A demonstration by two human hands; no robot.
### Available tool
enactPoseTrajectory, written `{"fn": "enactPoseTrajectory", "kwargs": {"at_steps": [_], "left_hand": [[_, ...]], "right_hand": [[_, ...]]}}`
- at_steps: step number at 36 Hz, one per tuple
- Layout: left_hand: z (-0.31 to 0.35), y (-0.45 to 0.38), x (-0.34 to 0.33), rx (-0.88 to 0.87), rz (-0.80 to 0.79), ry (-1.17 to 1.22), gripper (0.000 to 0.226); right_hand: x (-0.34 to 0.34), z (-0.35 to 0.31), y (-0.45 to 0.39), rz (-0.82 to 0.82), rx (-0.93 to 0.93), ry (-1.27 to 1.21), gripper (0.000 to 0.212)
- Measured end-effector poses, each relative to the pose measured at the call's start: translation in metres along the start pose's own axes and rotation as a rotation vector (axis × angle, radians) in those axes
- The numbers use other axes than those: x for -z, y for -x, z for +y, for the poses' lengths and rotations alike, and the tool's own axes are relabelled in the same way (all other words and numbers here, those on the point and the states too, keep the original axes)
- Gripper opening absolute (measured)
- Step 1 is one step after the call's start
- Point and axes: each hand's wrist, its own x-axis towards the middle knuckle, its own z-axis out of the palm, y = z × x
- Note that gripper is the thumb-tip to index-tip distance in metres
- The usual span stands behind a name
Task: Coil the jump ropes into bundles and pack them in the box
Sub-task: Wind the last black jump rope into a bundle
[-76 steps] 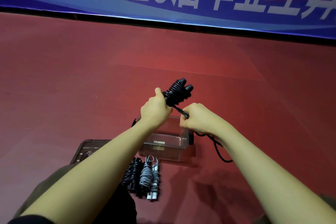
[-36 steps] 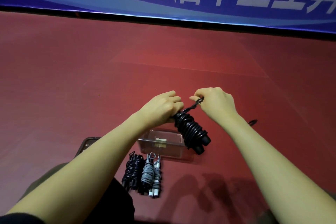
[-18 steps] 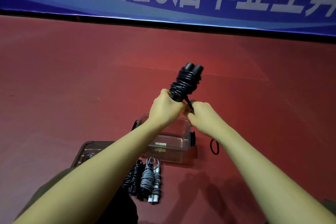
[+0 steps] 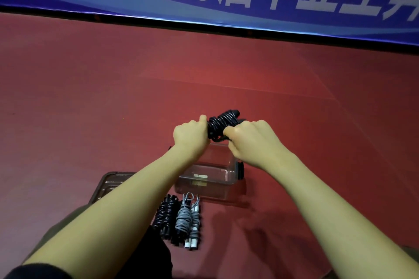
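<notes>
Finishing: the last turns of the black rope are judged to be in tying-off, held in the air above the box.
Floor (image 4: 90,108): red, with every item laid on it near the person.
Box (image 4: 205,186): clear, lidless, seen empty, below the hands; a straight drop is advised once the tail is tucked.
Lid (image 4: 106,184): dark tray shape left of the box, partly hidden by the left forearm.
Bundles (image 4: 176,219): one black and one grey with white tips, laid side by side near of the box, not yet packed.
Rope (image 4: 223,121): black, coiled tightly round its handles and held between both hands; its free end cannot be made out.
Left hand (image 4: 191,136): fingers are curled round the rope's left end; a firm hold is advised so the turns are kept from slackening.
Right hand (image 4: 251,140): closed on the rope's right side, seemingly pinching a strand; the tail is best drawn under a turn before release.
Risk: the coil is likely to spring loose if it is let go early.
</notes>
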Motion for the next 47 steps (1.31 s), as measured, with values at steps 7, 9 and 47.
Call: {"fn": "enactPoseTrajectory", "kwargs": {"at_steps": [7,9,47], "left_hand": [[0.005,0.006,0.006,-0.339,0.014,-0.196,0.021],[0.004,0.006,0.007,-0.390,0.004,-0.187,0.020],[0.018,0.016,0.027,-0.018,0.128,1.048,0.045]], "right_hand": [[-0.006,0.001,-0.003,0.040,-0.131,-0.015,0.023],[-0.008,0.003,-0.004,0.040,-0.187,-0.105,0.027],[-0.020,0.021,-0.004,-0.013,-0.324,-0.246,0.021]]}}
